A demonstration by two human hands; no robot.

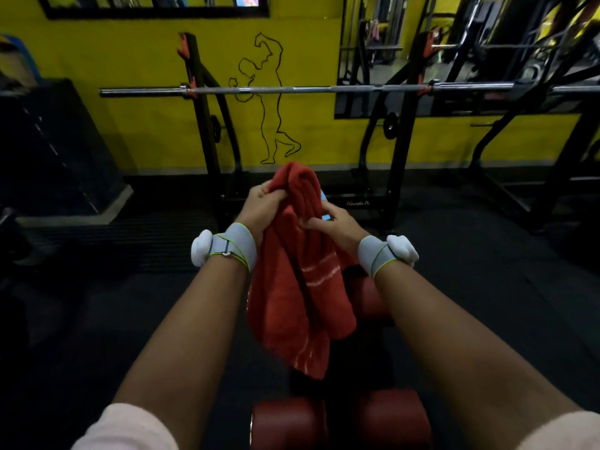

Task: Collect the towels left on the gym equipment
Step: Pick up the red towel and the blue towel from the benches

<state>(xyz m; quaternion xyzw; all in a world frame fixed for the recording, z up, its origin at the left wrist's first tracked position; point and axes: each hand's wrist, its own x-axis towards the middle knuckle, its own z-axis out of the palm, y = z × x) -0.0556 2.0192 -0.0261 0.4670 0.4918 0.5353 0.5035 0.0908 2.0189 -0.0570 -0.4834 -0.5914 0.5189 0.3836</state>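
A red towel (292, 287) with pale stripes hangs bunched between both hands in the middle of the head view, above a weight bench. My left hand (261, 207) grips its upper left folds. My right hand (328, 222) pinches the folds on the right side; a small blue thing (324, 198) shows just behind its fingers, too hidden to identify. The towel's lower end dangles over the bench's dark red pads (289, 420). Both wrists carry grey bands with white sensors.
A bare steel barbell (324, 89) rests across the black rack uprights (203, 118) ahead, in front of a yellow wall with a bodybuilder outline. A dark box (55, 147) stands at left, more racks (535, 131) at right. The floor is dark rubber matting.
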